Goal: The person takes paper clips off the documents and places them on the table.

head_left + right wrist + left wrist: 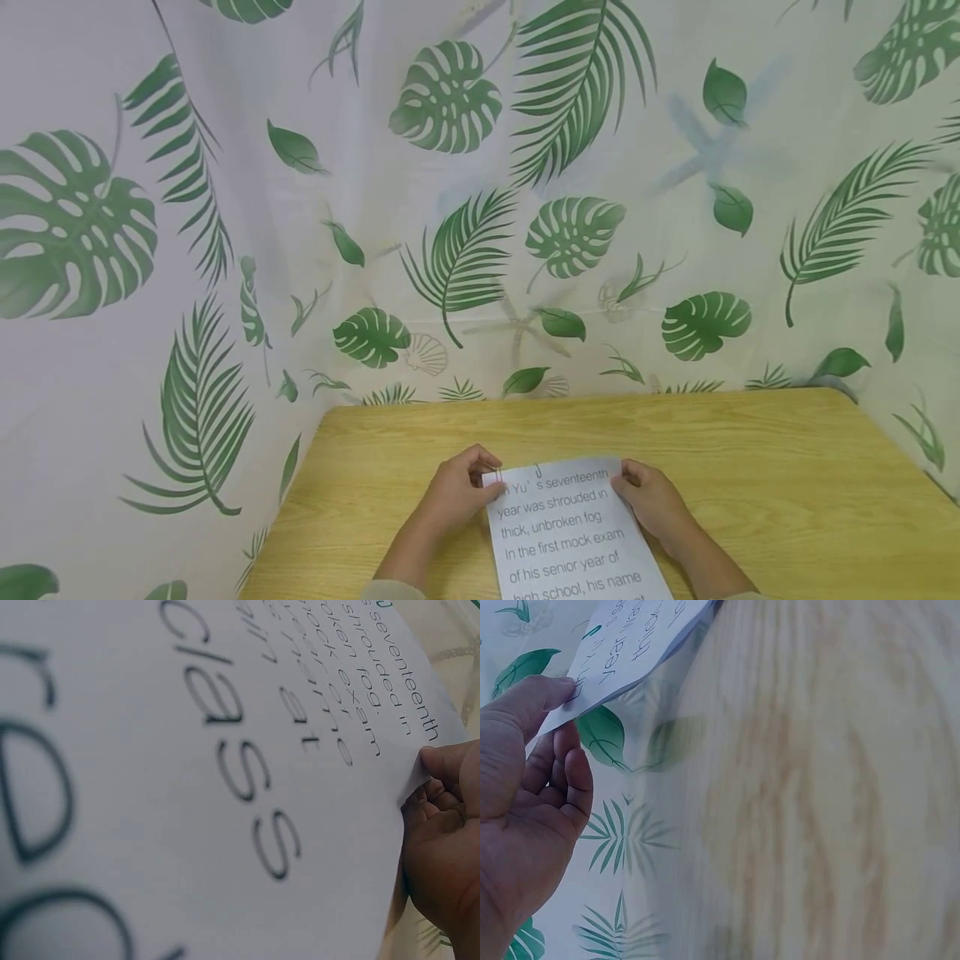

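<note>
A white printed paper [562, 537] with large black text is held up over the table, tilted toward me; its lower part runs out of the head view. My left hand [456, 490] pinches its top left corner, thumb in front and fingers behind. On the opposite side, my right hand [660, 505] pinches the top right corner between thumb and curled fingers. A small green paper clip [592, 631] sits on the top edge, near the middle in the head view. By the left thumb, a thin yellowish clip [498, 474] shows at the corner.
The yellow wood-grain table [795, 475] spreads beneath both hands. Behind it and at the sides hangs a white curtain [585, 333] printed with green leaves, meeting the table's back edge.
</note>
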The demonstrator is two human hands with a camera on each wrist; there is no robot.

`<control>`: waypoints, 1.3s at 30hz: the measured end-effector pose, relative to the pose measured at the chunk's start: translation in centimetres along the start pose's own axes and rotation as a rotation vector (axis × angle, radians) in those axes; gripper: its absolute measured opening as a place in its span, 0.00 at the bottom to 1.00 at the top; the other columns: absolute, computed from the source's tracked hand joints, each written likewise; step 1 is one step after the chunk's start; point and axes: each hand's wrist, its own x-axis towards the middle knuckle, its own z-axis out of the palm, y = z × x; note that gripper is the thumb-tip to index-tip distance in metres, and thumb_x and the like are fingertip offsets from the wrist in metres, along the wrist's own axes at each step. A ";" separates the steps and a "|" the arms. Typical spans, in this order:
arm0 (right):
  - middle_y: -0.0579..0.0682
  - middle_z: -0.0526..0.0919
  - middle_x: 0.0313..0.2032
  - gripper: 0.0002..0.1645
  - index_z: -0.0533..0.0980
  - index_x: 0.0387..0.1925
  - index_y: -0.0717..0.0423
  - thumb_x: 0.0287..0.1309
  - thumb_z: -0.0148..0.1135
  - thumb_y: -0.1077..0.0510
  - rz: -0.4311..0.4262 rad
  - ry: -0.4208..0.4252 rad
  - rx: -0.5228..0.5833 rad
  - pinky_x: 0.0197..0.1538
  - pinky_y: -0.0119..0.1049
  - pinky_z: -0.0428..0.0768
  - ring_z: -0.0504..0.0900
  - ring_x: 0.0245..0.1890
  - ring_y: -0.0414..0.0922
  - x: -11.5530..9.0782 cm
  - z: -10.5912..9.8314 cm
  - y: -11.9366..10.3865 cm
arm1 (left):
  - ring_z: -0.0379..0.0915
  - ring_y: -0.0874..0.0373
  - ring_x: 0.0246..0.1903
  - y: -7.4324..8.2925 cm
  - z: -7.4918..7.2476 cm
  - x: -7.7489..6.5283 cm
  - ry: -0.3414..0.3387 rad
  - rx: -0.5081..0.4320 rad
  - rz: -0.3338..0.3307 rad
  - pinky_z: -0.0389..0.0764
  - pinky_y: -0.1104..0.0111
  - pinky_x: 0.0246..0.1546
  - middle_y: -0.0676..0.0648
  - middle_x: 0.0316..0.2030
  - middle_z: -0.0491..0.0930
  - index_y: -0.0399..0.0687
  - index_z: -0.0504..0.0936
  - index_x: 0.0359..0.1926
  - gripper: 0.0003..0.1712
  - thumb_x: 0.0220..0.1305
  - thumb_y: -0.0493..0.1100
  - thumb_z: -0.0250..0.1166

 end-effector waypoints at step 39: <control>0.57 0.87 0.56 0.29 0.69 0.74 0.69 0.82 0.54 0.55 0.001 0.020 -0.023 0.59 0.46 0.84 0.86 0.50 0.45 -0.3 0.0 0.0 | 0.79 0.62 0.40 -1.7 -2.0 -1.0 0.000 0.014 0.054 0.80 0.76 0.43 0.55 0.41 0.87 0.46 0.84 0.56 0.18 0.69 0.42 0.76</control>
